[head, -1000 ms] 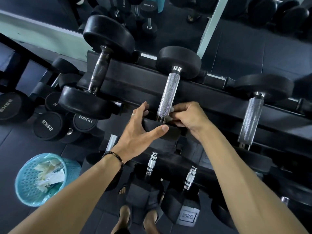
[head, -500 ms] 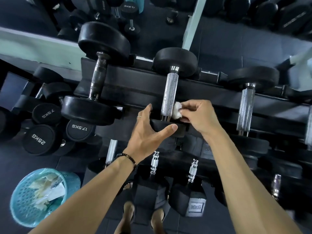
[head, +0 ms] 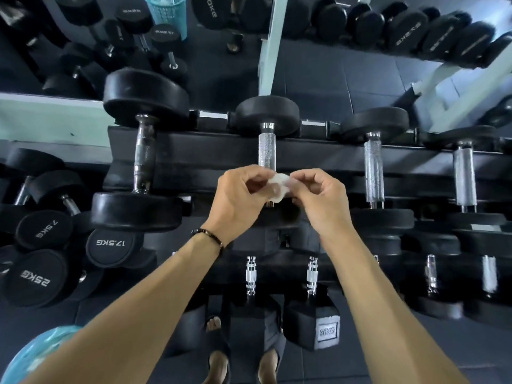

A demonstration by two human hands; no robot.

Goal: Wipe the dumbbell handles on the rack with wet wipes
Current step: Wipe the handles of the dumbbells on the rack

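Note:
A small crumpled white wet wipe is pinched between my left hand and my right hand, both held just in front of the lower part of a knurled silver dumbbell handle. That dumbbell lies on the top shelf of the black rack; its near head is hidden behind my hands. To the left sits a bigger dumbbell with a dull dark handle. To the right are two more silver handles.
A lower shelf holds hex dumbbells, one marked 30KG, with chrome handles. Round dumbbells marked 17.5KG and 25KG lie at left. A teal basket stands at the bottom left. A mirror behind the rack reflects more dumbbells.
My left hand left the near dumbbell head and joined my right hand on the wipe. The wipe came off the handle's side and is now held between both hands.

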